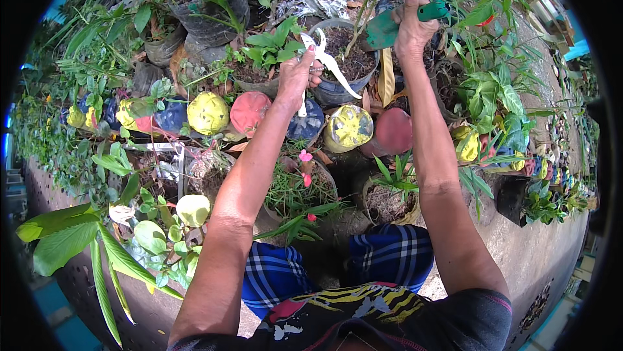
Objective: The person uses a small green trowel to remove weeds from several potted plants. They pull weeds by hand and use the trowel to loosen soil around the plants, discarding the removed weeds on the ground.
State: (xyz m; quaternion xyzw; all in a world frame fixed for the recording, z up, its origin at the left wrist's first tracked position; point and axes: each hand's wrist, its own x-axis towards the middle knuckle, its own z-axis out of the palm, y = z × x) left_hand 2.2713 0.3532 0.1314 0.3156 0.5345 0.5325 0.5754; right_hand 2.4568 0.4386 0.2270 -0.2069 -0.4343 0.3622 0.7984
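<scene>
My left hand point(296, 78) grips white-handled pruning shears point(336, 66) by one handle. Their handles are spread, and the blades point up and away from me. In my right hand point(413, 32) is a green garden trowel point(381, 30), held by its handle with the blade pointing left. The trowel's tip overlaps the right rim of a plastic pot point(323, 93) of dark soil point(357, 61); I cannot tell whether it touches. A leafy plant's thin stem point(362, 27) rises from that soil. The shears are over the pot's left side.
A row of painted plastic bottles, such as a yellow one point(208, 113) and a red one point(393, 131), crosses before me. Nearer stand a pot of pink flowers point(305, 180) and another potted plant point(389, 200). Left of the shears grows a leafy potted plant point(272, 49). Concrete point(530, 253) lies right.
</scene>
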